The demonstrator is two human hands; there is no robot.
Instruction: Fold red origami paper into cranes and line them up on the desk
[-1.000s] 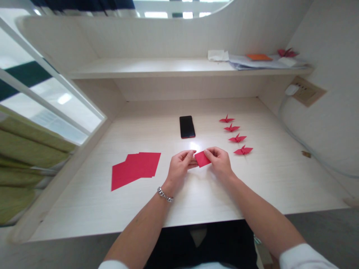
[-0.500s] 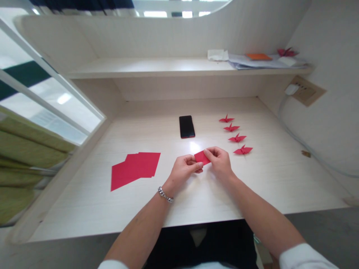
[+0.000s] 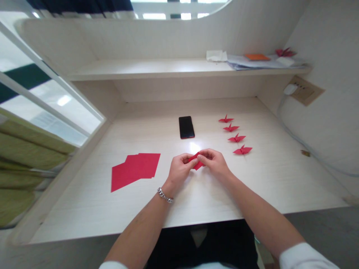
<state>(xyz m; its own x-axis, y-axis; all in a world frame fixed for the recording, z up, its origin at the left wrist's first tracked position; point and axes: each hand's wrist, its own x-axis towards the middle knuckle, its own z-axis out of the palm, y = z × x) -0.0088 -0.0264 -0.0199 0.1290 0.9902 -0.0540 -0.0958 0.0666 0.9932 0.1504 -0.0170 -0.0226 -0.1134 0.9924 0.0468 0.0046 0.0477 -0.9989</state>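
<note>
A small folded red paper (image 3: 197, 161) is pinched between both my hands just above the desk (image 3: 252, 186), near its middle. My left hand (image 3: 181, 170), with a metal bracelet on the wrist, grips the paper's left side with curled fingers. My right hand (image 3: 214, 163) closes on its right side, fingers pressed together over the fold. Most of the paper is hidden by my fingers. A stack of flat red sheets (image 3: 134, 169) lies to the left of my hands.
Several folded red paper cranes (image 3: 235, 138) stand in a row right of my hands. A black phone (image 3: 186, 127) lies beyond them. The shelf (image 3: 157, 68) above carries white papers (image 3: 252, 61), an orange item and another red crane. A wall socket (image 3: 304, 89) with a cable is at right.
My hands have drawn closer together and the red paper has been folded smaller, from a flat rectangle to a narrow piece mostly covered by my fingers.
</note>
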